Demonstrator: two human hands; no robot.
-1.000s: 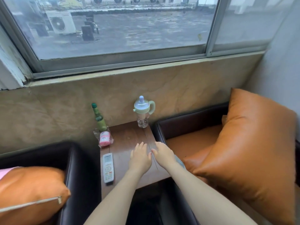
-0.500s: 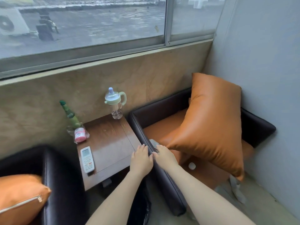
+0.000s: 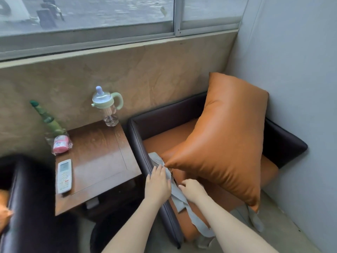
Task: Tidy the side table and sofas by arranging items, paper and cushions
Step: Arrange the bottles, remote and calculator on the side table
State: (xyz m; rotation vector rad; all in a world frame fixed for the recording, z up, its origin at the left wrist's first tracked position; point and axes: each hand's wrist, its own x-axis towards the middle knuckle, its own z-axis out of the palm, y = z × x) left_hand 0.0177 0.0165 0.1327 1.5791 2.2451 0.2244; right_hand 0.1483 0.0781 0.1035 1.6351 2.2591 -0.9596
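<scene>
Both hands are at the near arm of the right sofa [image 3: 138, 141]. Left hand [image 3: 158, 185] lies flat, fingers straight, on a grey sheet — paper or cloth, can't tell [image 3: 176, 194] — draped along the inside of that arm and down over the seat front. Right hand [image 3: 191, 190] has its fingers curled onto the same sheet, gripping it beside the left. Orange cushion [image 3: 222, 143] stands tilted on the seat, its lower corner just above the left fingertips. Side table [image 3: 102, 157] between the two sofas holds a white remote [image 3: 64, 176] at the near left, a pink wrapped item [image 3: 61, 144], a green bottle [image 3: 49, 121] leaning on the wall, and a clear sippy bottle [image 3: 107, 106] upright at the back — all apart from the hands.
</scene>
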